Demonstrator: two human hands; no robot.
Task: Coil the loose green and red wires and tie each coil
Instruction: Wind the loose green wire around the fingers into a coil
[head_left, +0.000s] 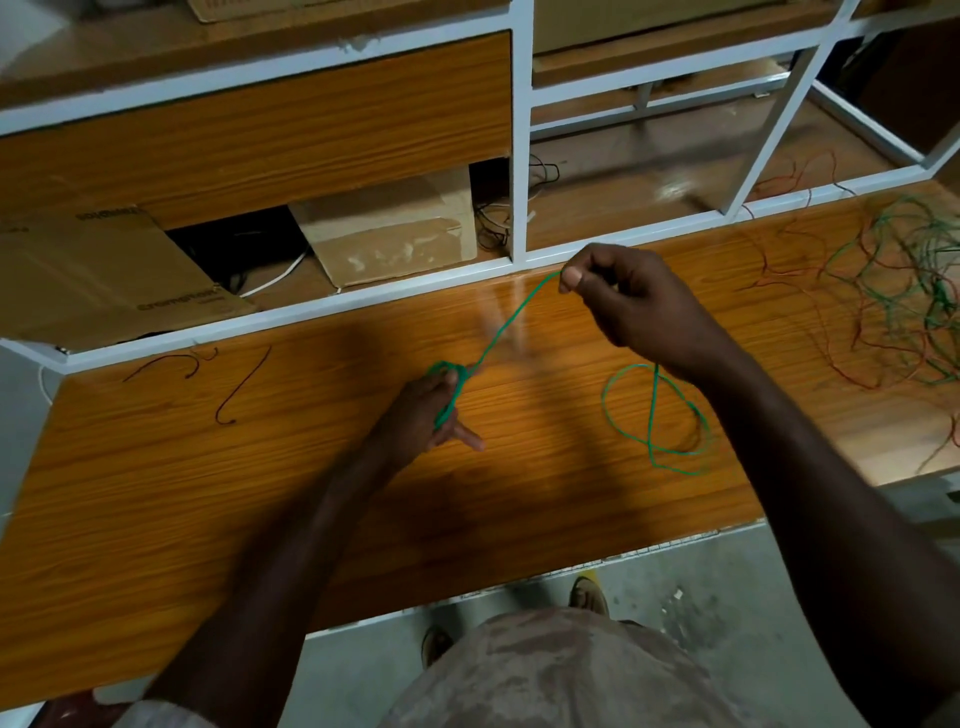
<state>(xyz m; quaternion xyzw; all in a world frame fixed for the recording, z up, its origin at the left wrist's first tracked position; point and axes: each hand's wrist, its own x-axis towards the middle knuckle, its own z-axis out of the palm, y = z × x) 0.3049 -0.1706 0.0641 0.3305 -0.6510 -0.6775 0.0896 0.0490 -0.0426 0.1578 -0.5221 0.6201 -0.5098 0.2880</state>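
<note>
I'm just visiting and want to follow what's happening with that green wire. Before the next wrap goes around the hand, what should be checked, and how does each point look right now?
1. Left hand holds the green coil: ok, loops sit around its fingers.
2. Right hand pinches the green wire: ok.
3. Stretch between the hands free of snags: ok.
4. Loose tail on the table free of knots: cannot tell, its loops cross.
5. Tail apart from the tangled pile: ok.
</note>
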